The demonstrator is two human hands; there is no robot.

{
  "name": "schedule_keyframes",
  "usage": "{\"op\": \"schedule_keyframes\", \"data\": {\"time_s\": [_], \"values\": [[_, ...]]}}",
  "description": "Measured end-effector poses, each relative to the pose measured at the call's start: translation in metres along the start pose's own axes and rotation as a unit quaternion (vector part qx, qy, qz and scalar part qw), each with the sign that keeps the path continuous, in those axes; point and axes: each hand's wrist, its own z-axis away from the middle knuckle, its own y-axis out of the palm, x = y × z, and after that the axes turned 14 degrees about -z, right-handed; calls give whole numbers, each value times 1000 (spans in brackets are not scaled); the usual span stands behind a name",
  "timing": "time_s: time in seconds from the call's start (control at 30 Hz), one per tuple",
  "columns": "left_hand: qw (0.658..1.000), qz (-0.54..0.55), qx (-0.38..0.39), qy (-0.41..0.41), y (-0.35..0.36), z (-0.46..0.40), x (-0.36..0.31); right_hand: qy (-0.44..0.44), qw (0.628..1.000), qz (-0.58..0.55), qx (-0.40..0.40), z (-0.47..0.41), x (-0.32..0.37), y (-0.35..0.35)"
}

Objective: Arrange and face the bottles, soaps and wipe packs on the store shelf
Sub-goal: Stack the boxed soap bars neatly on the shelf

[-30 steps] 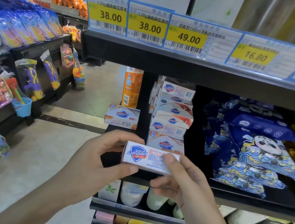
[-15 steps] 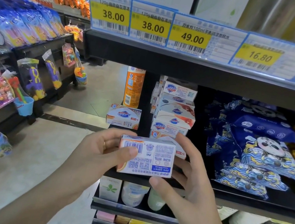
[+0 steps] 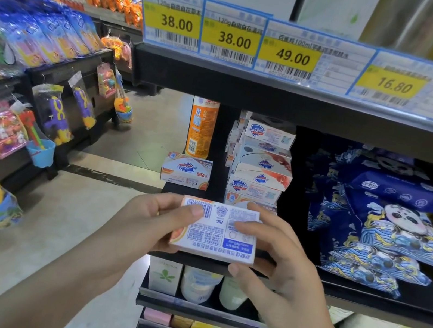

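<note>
Bright, even store light; soft glare on price tags (image 3: 286, 46); wide-angle bending at edges; blurred left racks (image 3: 31, 32); dim shelf recess (image 3: 301, 163).

soap box (image 3: 215, 229) turned from logo face to barcode back, upside down

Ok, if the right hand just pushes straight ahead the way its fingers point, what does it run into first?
Probably the stack of soap boxes just behind the soap box that the right hand holds; its fingers aim up and left toward the bottom box, though depth is unclear.
</note>
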Motion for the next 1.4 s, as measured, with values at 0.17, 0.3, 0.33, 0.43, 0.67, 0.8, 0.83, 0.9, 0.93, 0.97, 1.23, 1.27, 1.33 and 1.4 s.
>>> {"op": "schedule_keyframes", "data": {"time_s": [0.17,0.3,0.33,0.43,0.67,0.8,0.83,0.9,0.93,0.97,1.23,1.27,1.33,1.4], "values": [[1000,0,-2,7,-2,-1,0,32,997,-64,-15,-1,1,0],[998,63,9,4,-2,-2,-5,69,988,-128,-45,-2,8,1],[997,76,11,-6,-2,-2,-6,84,985,-141,-53,-3,11,1],[995,68,61,42,-3,-1,-7,121,978,-152,-78,-4,17,1],[973,-109,34,198,-9,9,12,194,946,-228,-120,-8,28,-1],[973,-104,-3,204,-3,4,13,210,937,-254,-114,-10,28,0],[973,-101,-9,205,-3,4,13,214,936,-258,-112,-10,27,0],[973,-102,-7,208,-2,4,12,219,934,-261,-111,-10,25,1],[973,-103,-6,206,-2,4,11,222,933,-259,-117,-10,24,1],[973,-106,-8,204,-1,3,11,224,933,-255,-122,-10,22,2],[980,-81,-19,180,1,-1,14,235,950,-175,-111,-10,25,7],[982,-72,-16,175,2,-1,14,235,952,-162,-113,-9,25,7],[985,-52,-12,161,3,0,14,236,956,-130,-119,-9,24,7],[989,-29,-10,142,4,-1,15,238,959,-100,-118,-8,24,8]]}}
